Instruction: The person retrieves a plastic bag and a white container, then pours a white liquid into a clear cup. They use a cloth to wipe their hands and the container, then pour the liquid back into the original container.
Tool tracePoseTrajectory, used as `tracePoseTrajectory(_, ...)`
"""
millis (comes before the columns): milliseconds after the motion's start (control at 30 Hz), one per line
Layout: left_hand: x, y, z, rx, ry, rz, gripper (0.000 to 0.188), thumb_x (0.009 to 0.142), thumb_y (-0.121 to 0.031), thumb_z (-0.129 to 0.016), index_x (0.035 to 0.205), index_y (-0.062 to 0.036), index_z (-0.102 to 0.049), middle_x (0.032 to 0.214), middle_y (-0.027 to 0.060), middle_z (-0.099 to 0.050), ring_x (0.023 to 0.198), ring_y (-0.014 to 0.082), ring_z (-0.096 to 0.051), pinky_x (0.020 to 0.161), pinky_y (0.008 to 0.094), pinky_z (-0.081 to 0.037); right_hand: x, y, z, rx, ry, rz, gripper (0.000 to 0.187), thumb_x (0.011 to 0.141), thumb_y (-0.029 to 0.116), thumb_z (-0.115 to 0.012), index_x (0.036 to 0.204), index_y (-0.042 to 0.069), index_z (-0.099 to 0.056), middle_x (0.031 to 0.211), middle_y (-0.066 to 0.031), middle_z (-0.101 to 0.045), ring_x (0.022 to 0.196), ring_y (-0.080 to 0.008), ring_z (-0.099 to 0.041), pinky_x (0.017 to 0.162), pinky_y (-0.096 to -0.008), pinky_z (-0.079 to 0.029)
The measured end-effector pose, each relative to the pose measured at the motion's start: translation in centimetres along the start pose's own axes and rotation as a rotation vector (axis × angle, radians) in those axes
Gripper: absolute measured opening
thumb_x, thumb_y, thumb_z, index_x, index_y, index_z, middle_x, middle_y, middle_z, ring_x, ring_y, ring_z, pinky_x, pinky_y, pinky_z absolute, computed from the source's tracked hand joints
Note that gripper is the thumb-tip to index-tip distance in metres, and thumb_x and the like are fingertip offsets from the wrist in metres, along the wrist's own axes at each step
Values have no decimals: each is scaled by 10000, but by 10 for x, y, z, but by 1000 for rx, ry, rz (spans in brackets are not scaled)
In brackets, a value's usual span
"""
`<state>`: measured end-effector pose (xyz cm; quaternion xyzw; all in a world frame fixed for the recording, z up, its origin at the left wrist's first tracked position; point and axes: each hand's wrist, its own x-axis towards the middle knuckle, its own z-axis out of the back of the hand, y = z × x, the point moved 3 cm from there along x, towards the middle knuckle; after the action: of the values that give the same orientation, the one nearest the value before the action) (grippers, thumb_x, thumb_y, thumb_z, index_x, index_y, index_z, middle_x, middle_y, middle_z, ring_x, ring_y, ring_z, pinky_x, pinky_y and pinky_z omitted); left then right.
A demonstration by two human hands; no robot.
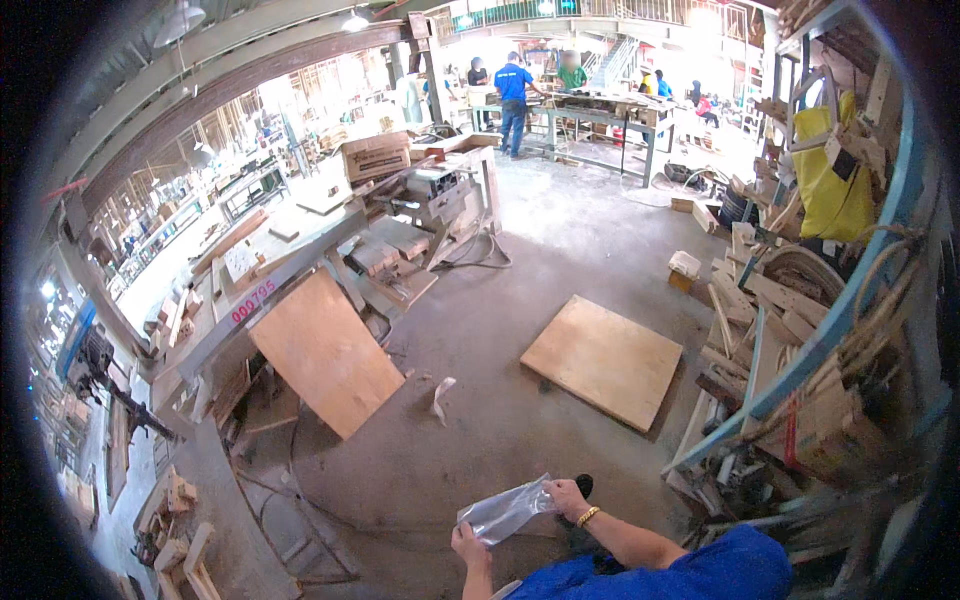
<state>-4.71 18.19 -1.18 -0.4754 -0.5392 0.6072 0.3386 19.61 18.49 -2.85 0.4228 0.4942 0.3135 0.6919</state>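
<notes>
Clear oblong plastic sheet [503, 512], lower centre of frame; I see left hand [468, 545], right hand [567, 499], fingers clamped on opposite ends. Tan rectangular wooden panel [605, 360], right of centre.

A big, dusty workshop with a grey floor [590, 240], brightest toward the back.
Under the ceiling beams [200, 85] hang round lamps [355, 22]; glare washes out the left side. At the back stand a long metal-legged table [651, 150], a staircase [615, 60] and an upper railing [650, 12]; a blue metal frame [908, 150] lines the right.
</notes>
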Motion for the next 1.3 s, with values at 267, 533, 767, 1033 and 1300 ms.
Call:
tracePoseTrajectory(267,95,-33,-174,717,3,-405,362,753,-228,-654,979,34,-549,881,146,-591,784,210,-564,684,355,-453,135,95,86,-330,-169,323,225,764,212,-628,828,-4,-636,744,-156,-640,664,-221,-615,617,-339,-476)
tracePoseTrajectory(533,133,-91,-448,361,793,-31,341,777,-224,-637,1006,18,-560,885,123,-623,786,178,-593,678,301,-488,248,184,177,-479,-29,397,306,757,280,-630,906,13,-615,871,-202,-627,838,-344,-610,712,-383,-483)
tracePoseTrajectory(767,177,-71,-620,546,1076,-41,297,784,-224,-611,994,-16,-582,920,125,-640,832,194,-615,719,323,-491,352,186,283,-529,-133,214,300,734,292,-647,914,52,-648,817,-172,-638,746,-311,-620,632,-380,-476)
tracePoseTrajectory(1033,308,-79,-797,497,1599,280,291,787,-223,-663,984,-25,-582,721,27,-588,636,102,-549,551,272,-474,528,262,382,-334,223,-114,302,726,297,-689,702,2,-630,556,-33,-556,540,-62,-510,492,-260,-417)
tracePoseTrajectory(1300,421,-139,-981,1050,1495,-204,348,692,-209,-630,991,-46,-560,876,188,-631,838,361,-602,735,423,-475,707,373,485,-522,-419,178,155,629,132,-630,619,6,-541,580,-124,-560,542,-218,-547,519,-333,-431)
